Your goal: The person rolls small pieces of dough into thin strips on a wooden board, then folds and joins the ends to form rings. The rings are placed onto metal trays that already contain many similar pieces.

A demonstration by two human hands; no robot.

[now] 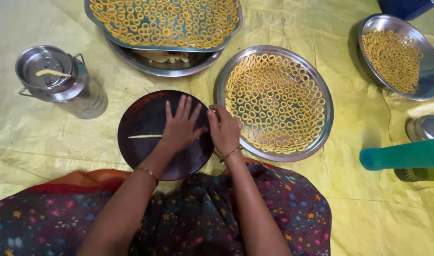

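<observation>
In the head view, a thin dough strand [145, 136] lies left-to-right on the dark round board [146, 156], its right end under the flat, spread left hand [181, 127], while the right hand [224, 129], touching alongside, seems to pinch something unseen.

Steel plate [321, 137] crowds the right; bare sheet [51, 142] left

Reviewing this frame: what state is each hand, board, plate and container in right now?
left hand: flat, fingers spread, pressing a dough strand
right hand: curled at the board's edge; grip unclear
round dark board: flat, bearing the strand
middle steel plate: filled with dough rings
steel can: upright, lidded, dough piece on top
green bottle: lying on its side
</observation>
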